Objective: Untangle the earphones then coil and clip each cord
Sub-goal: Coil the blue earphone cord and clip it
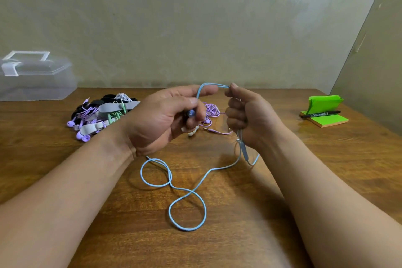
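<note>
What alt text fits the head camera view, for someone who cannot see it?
A left hand and right hand hold a light blue earphone cord above a wooden table, its slack lying in loops below. Behind lie a pile of clipped earphones, a loose purple set, a clear box, and green sticky notes with a black marker.
</note>
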Demonstrator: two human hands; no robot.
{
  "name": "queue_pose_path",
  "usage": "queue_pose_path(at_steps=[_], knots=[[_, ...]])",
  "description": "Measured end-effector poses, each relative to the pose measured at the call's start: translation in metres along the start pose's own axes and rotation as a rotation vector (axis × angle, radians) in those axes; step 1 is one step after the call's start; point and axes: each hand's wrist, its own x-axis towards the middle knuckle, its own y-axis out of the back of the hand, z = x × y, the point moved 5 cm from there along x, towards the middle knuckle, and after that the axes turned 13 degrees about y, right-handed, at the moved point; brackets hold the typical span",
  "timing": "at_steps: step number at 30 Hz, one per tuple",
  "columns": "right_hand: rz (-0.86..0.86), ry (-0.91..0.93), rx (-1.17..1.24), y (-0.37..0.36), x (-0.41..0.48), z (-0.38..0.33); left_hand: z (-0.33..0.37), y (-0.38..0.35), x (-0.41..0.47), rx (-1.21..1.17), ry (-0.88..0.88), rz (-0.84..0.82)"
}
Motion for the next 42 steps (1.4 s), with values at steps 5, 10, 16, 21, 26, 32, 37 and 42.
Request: queue_pose_path(at_steps=[5, 10, 16, 21, 26, 32, 37, 42], knots=[[-0.049, 0.007, -0.028, -0.004, -0.002, -0.004, -0.006, 0.002, 0.001, 0.040, 0.022, 0.025], [0.005, 0.044, -0.040, -0.001, 0.000, -0.004, -0.007, 0.006, 0.000, 0.131, 0.043, 0.006], [-0.133, 0.076, -0.419, -0.005, -0.006, 0.009, -0.002, -0.003, -0.001, 0.051, -0.049, -0.006], [-0.445, 0.354, -0.921, -0.040, -0.028, 0.009, 0.000, 0.030, 0.008, 0.277, -0.188, 0.341], [-0.509, 0.559, -1.172, -0.049, -0.037, -0.004, -0.008, 0.030, 0.005, 0.833, -0.183, 0.470], [-0.391, 0.655, -1.187, -0.045, -0.034, -0.020, -0.013, 0.020, 0.006, 1.002, -0.043, 0.306], [-0.349, 0.573, -1.059, -0.039, -0.030, -0.025, -0.010, 0.017, -0.001, 0.726, 0.022, 0.131], [-0.394, 0.539, -1.042, -0.040, -0.032, -0.024, -0.017, 0.016, -0.001, 0.546, 0.078, 0.013]])
